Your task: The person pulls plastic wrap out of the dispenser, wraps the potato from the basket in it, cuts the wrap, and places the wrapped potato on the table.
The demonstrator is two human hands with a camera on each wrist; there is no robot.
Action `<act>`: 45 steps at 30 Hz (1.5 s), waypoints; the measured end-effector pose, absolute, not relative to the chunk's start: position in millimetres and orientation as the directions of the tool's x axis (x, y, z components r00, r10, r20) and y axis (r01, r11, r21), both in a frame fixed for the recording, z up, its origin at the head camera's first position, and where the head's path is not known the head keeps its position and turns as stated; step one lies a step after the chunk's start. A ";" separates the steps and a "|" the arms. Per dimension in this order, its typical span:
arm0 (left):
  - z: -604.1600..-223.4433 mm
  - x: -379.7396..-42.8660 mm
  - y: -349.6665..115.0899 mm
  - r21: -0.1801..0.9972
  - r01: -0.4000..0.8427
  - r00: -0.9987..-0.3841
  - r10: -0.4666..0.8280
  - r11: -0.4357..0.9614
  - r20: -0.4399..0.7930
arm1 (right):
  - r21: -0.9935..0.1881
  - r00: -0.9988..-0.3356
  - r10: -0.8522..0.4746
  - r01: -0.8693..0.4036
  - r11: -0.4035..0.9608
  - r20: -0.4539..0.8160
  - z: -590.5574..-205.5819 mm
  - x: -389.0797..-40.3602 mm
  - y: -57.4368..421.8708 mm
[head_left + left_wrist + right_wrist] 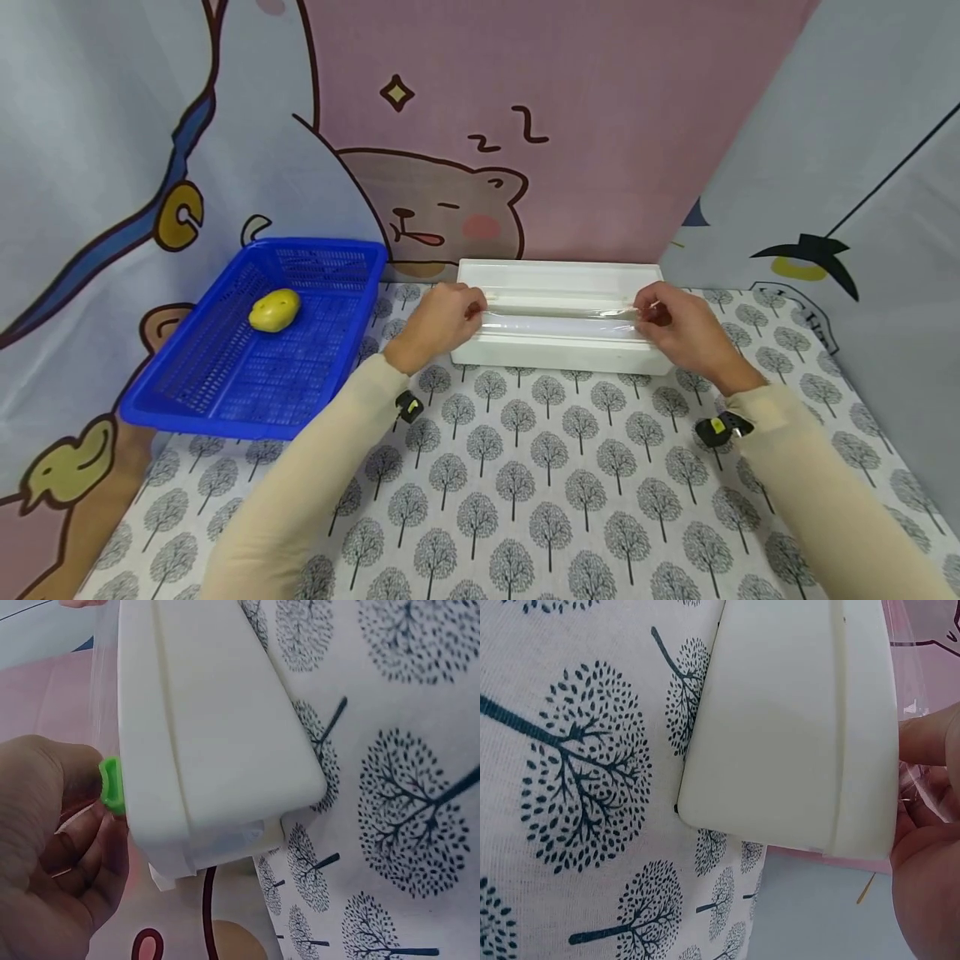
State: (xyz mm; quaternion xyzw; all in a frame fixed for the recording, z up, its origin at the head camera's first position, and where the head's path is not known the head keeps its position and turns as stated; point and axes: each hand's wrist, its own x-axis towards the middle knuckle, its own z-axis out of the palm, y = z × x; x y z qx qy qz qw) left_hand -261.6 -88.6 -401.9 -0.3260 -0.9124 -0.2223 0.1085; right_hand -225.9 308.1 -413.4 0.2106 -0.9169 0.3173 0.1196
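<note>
Clear wrap (603,313) stretches beside a white roll (558,326) in a long white box (562,355), near the middle of the tabletop's (525,467) back edge. The right hand (681,330) curls its fingers and pinches the wrap. The left hand (441,322) pinches a little green clip (112,785) near the box's left end. A blue basket (300,400) with a yellow fruit (274,311) sits at the back left corner.

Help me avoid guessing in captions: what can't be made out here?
Head view: ends of the roll, hidden by left grip and right grip.
Head view: dark marks on the fruit, too small to identify.
Left wrist view: far end of the box, cut off by top edge.
</note>
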 end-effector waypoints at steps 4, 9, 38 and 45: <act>-401.4 -261.7 -93.0 0.340 0.623 -0.778 0.515 0.704 0.360 | -0.524 -0.890 -0.301 -0.448 0.725 0.344 -410.0 -224.3 309.7; -399.1 -261.9 -94.8 0.332 0.638 -0.762 0.507 0.695 0.403 | -0.501 -0.898 -0.281 -0.425 0.754 0.339 -408.7 -223.1 311.3; -384.0 -256.7 -94.3 0.373 0.576 -0.802 0.415 0.727 0.430 | -0.532 -0.870 -0.174 -0.429 0.730 0.462 -400.9 -222.0 315.7; -376.8 -255.0 -94.0 0.404 0.573 -0.805 0.395 0.713 0.443 | -0.551 -0.876 -0.126 -0.398 0.734 0.465 -394.5 -220.6 315.4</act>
